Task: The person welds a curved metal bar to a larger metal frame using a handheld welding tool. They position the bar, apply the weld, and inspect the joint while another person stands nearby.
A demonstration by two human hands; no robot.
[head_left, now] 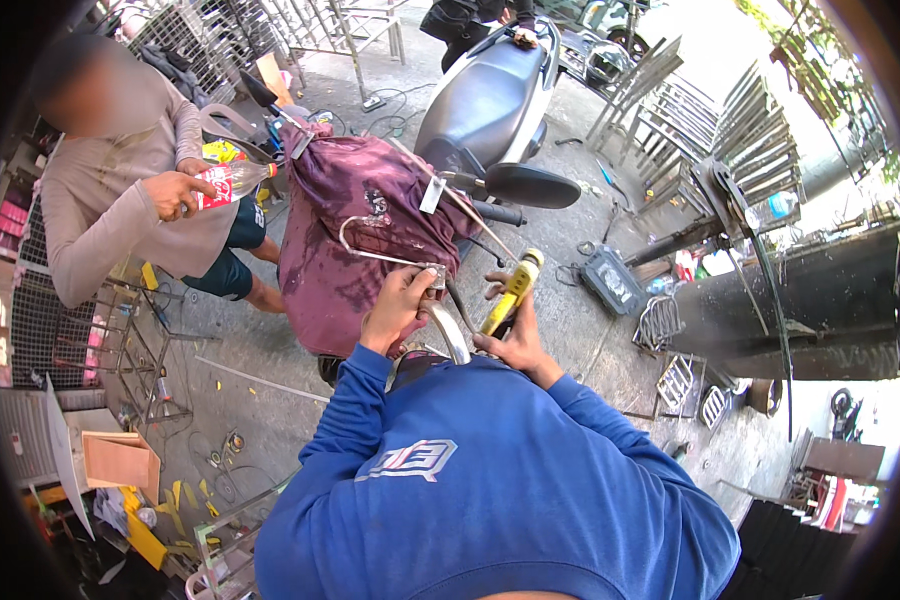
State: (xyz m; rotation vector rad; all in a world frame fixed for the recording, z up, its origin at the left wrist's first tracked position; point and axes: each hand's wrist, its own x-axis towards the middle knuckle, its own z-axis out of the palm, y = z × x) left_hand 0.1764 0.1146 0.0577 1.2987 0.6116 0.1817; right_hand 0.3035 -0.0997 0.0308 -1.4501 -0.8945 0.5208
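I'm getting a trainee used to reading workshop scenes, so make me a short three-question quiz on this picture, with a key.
1. True or false: the maroon cloth leaves the motorbike seat uncovered.
2. Where is the yellow tool?
A) In the wearer's left hand
B) In the wearer's right hand
C) On the ground
3. Fill in: the co-worker at the left is holding a ___.

Key: 1. True. 2. B. 3. Bottle.
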